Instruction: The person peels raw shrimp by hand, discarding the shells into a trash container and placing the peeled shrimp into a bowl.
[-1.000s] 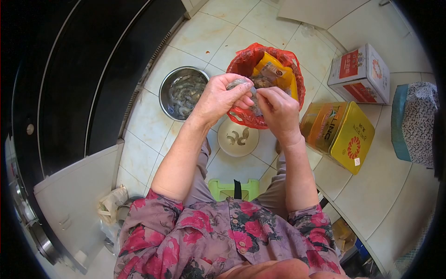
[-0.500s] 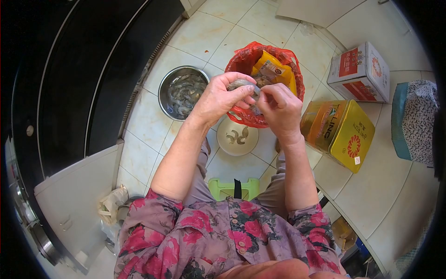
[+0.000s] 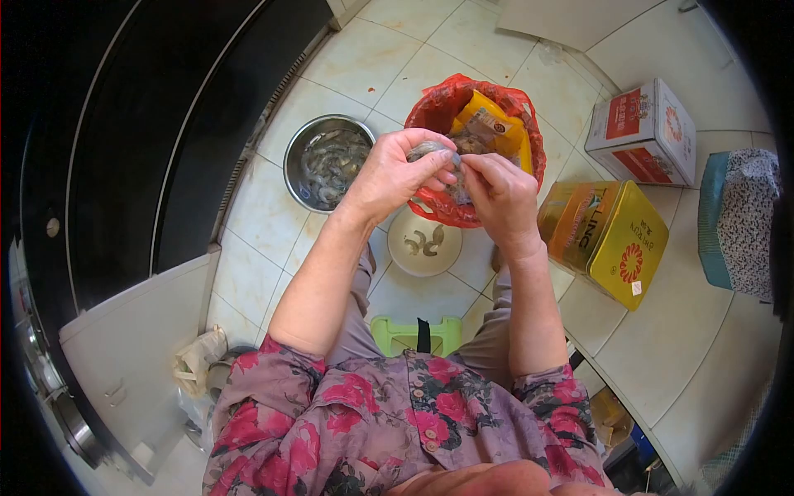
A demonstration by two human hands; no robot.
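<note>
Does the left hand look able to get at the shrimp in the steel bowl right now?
Probably, though not with a free grip: the left hand already holds one shrimp. The steel bowl sits uncovered just to its left.

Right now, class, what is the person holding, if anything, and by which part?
A shrimp: the left hand grips its body, the right hand pinches one end; head or tail cannot be told.

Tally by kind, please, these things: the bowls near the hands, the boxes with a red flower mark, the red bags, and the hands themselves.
Bowls: 2 (metal bowl, white bowl)
Boxes: 2 (yellow box, white box)
Red bag: 1
Hands: 2 (left hand, right hand)
Total: 7
</note>
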